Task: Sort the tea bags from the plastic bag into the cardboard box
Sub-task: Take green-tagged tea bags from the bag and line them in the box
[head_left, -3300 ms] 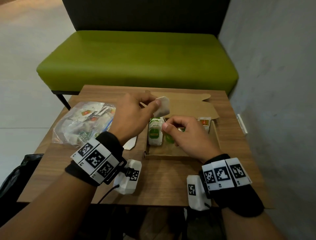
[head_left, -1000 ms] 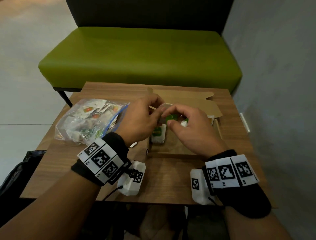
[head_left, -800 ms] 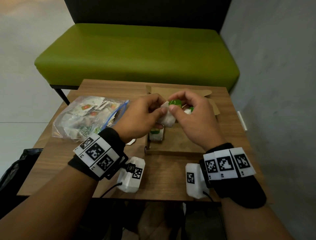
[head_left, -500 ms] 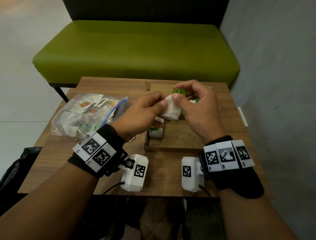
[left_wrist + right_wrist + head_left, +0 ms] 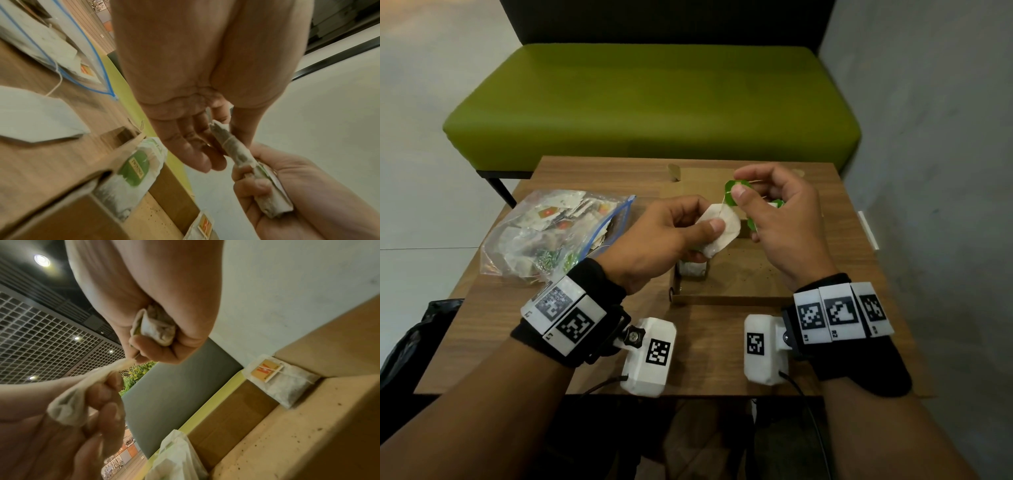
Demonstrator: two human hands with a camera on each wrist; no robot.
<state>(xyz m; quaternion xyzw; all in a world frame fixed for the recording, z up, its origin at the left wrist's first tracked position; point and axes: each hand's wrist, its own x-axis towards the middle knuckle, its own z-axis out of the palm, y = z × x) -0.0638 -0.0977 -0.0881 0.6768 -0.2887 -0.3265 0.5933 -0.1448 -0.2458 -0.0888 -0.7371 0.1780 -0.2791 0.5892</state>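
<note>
Over the open cardboard box (image 5: pixel 736 274), my left hand (image 5: pixel 709 219) pinches a white tea bag (image 5: pixel 722 224) between thumb and fingers. My right hand (image 5: pixel 738 186) pinches that bag's green tag (image 5: pixel 734 187) on its string just above it. The right hand also keeps another green-tagged tea bag (image 5: pixel 158 331) curled in its palm. One green-labelled tea bag (image 5: pixel 135 170) stands in the box's near left corner. An orange-tagged tea bag (image 5: pixel 277 378) leans in the far right corner. The clear plastic bag (image 5: pixel 551 233) with several tea bags lies to the left.
A loose white tea bag (image 5: pixel 35 118) lies on the wooden table (image 5: pixel 585 342) between plastic bag and box. The box lid (image 5: pixel 698 178) lies flat behind the box. A green bench (image 5: pixel 654 102) stands beyond the table; a grey wall is close on the right.
Both hands have risen from inside the box toward its back edge. The right hand has pulled the green tag up and away from the white tea bag in the left hand.
</note>
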